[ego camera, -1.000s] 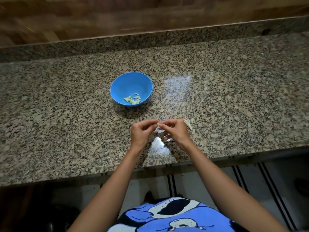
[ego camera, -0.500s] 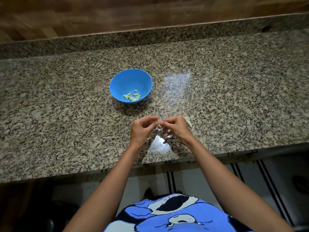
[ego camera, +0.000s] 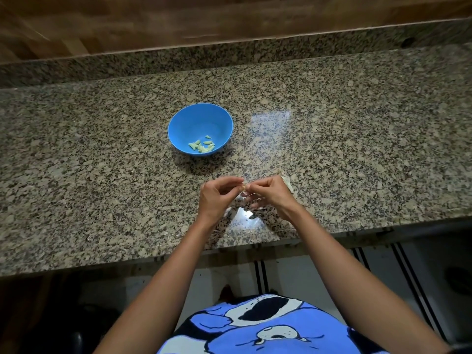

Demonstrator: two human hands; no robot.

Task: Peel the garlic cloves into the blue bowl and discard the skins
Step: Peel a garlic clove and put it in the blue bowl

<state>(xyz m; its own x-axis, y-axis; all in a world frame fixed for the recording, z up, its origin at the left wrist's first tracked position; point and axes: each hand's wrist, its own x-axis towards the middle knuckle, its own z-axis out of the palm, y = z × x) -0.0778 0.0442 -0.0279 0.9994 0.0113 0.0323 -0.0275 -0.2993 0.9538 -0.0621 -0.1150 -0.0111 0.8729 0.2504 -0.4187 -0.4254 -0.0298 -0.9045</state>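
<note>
Short of the blue bowl, pinching a garlic clove between left hand and right hand fingertips over the granite counter, likely keeping skins out.

A speckled granite tabletop spans the middle of the frame from left to right. A low granite upstand runs along its far edge, with a brown wooden wall across the top. Pale patches of reflected light shine on the stone at centre. Below the front edge, a white surface carries dark stripes. The lower left lies in deep shadow.
</note>
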